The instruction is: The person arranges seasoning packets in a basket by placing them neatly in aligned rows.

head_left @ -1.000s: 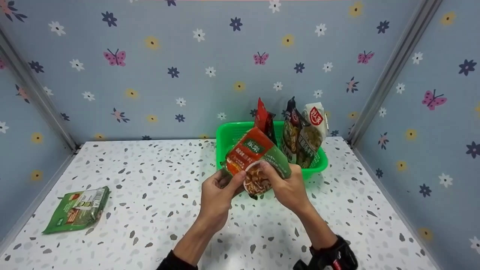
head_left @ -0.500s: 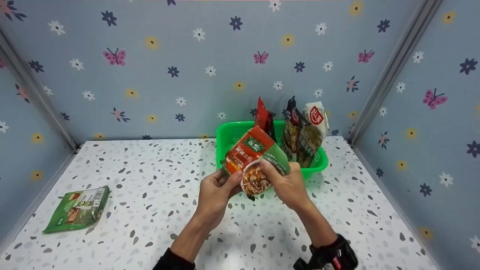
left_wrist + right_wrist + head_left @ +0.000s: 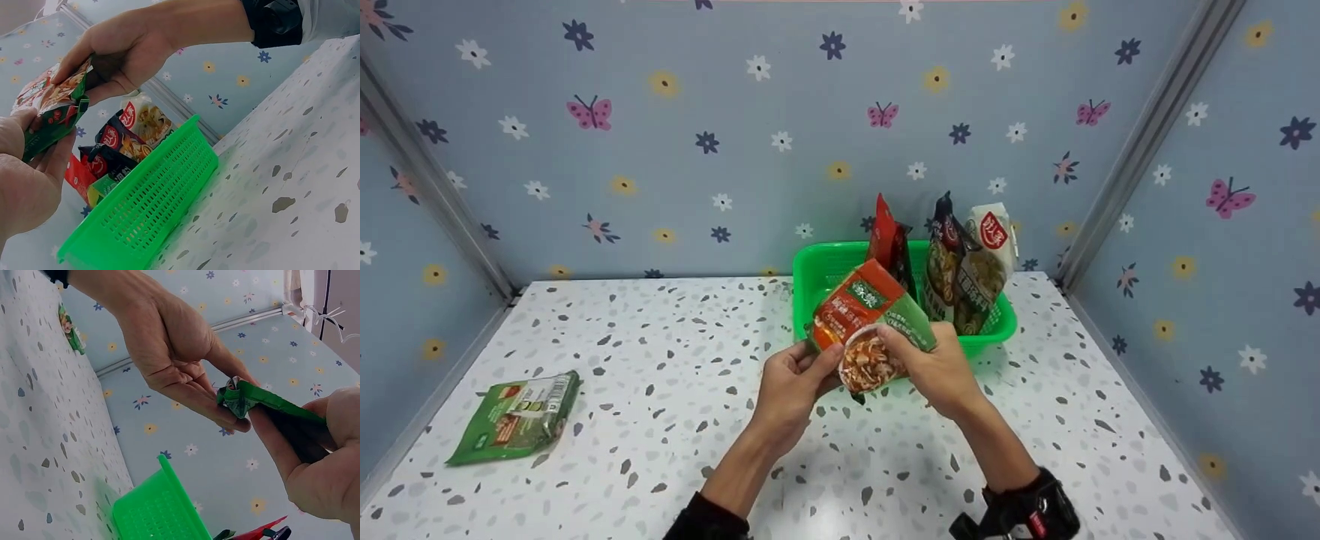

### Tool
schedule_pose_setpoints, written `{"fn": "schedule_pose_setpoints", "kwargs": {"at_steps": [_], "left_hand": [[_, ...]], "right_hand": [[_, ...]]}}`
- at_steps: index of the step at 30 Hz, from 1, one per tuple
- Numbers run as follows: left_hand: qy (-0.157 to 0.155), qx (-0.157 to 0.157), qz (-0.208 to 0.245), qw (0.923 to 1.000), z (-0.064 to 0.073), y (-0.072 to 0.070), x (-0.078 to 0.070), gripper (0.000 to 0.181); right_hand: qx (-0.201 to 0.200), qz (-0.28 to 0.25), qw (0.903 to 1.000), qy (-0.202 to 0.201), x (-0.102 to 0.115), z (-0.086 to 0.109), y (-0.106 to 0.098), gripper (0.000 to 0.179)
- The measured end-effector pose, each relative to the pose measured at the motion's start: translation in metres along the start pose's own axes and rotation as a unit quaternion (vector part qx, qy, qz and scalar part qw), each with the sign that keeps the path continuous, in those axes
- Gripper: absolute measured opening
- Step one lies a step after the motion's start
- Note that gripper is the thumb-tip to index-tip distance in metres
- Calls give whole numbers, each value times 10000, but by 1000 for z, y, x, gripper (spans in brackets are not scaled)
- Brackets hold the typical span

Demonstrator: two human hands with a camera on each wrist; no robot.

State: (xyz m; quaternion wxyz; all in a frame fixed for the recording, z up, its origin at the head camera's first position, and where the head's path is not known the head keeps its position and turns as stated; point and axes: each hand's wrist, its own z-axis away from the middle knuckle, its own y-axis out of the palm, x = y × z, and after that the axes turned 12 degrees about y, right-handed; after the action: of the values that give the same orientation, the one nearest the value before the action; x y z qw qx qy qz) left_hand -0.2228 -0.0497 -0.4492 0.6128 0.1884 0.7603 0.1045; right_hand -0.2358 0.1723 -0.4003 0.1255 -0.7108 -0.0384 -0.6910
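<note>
Both hands hold a red and green food packet [image 3: 870, 322] with a picture of a bowl on its front, raised in front of a green basket [image 3: 810, 266]. My left hand [image 3: 791, 390] pinches its lower left edge, thumb on the front. On the right side my right hand [image 3: 941, 367] grips it, the thumb lying over the bowl picture. In the left wrist view the packet [image 3: 53, 107] shows a green back, with fingers behind it. The right wrist view shows the packet [image 3: 270, 402] edge-on between the two hands.
Several packets stand in the basket, among them a red one [image 3: 883, 232], a dark one [image 3: 941, 262] and a white-topped one [image 3: 994, 232]. A green packet [image 3: 514, 420] lies at the left of the speckled table [image 3: 660, 352]. Patterned walls enclose the back and sides.
The held packet has tilted and shifted slightly down and left, still in both hands. The basket and the green packet on the table have stayed put.
</note>
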Motion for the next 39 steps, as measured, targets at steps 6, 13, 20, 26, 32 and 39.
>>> {"fn": "schedule_pose_setpoints", "kwargs": {"at_steps": [6,13,20,26,32,39], "left_hand": [[-18,14,-69,10000,-4,-4,5,49],[1075,-62,-1933,9752,-8,-11,16,47],[2439,248,-4450,8613,-14,-22,39,41],[3403,492,-5740,7432,-22,-28,52,38],[3855,763,-6513,6491,-24,-29,61,36],[3894,946,-6627,6327,-31,-33,66,55]], "right_hand": [[25,294,9995,69,2,0,-1,31],[-853,513,9945,-315,4,1,-4,24],[-1726,677,9811,-562,5,-1,-6,30],[-2011,676,9757,-551,7,-2,-6,30],[-2127,602,9738,-539,7,-5,-6,29],[-2171,683,9722,-543,7,-11,-7,28]]}}
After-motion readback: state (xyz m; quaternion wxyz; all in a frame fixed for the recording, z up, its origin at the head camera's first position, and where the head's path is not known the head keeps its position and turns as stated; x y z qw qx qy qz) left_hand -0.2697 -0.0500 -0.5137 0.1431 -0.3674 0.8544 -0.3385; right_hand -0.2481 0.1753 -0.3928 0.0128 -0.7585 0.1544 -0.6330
